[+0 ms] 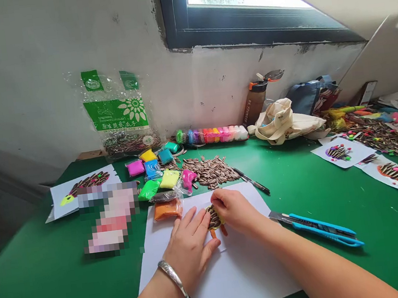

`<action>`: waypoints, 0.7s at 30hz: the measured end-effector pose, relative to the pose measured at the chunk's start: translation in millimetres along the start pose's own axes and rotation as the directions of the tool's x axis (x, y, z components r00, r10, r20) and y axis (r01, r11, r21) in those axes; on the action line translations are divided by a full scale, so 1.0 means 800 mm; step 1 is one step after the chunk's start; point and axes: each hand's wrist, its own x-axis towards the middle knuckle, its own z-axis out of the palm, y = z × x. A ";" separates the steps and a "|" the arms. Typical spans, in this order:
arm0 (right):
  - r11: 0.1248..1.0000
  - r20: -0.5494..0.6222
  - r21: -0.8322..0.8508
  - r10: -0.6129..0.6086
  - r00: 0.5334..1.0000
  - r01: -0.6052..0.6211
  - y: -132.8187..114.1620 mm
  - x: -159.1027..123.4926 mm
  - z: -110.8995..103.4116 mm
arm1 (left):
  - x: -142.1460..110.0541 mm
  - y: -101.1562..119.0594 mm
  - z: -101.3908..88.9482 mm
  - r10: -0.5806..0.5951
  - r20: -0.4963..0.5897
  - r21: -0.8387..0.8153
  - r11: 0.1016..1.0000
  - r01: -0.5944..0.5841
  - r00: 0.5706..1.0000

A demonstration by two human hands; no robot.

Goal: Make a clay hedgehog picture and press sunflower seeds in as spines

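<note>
A small figure [214,219] of yellow clay, covered with striped sunflower seeds and with two orange legs, lies on white paper [254,273]. My left hand [188,242] rests flat on the paper, fingers stretched out, fingertips touching the figure's left side. Over the figure's upper right, my right hand [233,210] is closed in a pinch; whatever its fingertips hold is hidden. An orange clay packet [167,210] sits on the paper's upper left, near my left fingers. Behind the paper lies a heap of sunflower seeds [211,171].
Right of the paper lie a blue utility knife [320,231] and a black pen [252,181]. Several coloured clay packets [169,179] and a seed bag [117,115] stand behind left. A bottle [254,103] and a cloth bag [282,122] are by the wall. Finished-looking seed pictures [344,150] lie right.
</note>
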 end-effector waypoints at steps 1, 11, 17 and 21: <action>1.000 -0.008 -0.027 -0.003 1.000 0.003 -0.001 0.000 0.001 | 0.000 0.000 0.000 -0.001 -0.001 -0.001 1.000 0.001 1.000; 0.989 0.037 -0.147 0.023 0.999 -0.017 -0.015 -0.002 0.003 | 0.005 0.006 -0.003 -0.039 0.056 0.019 0.999 0.038 0.998; 0.994 -0.040 -0.106 -0.029 0.999 0.025 0.002 -0.003 -0.005 | 0.003 0.005 -0.002 -0.029 0.074 0.030 0.999 0.027 0.997; 0.984 -0.052 -0.176 -0.041 0.998 0.031 0.013 -0.006 -0.009 | 0.001 0.006 0.000 -0.046 0.127 0.031 0.999 0.042 0.991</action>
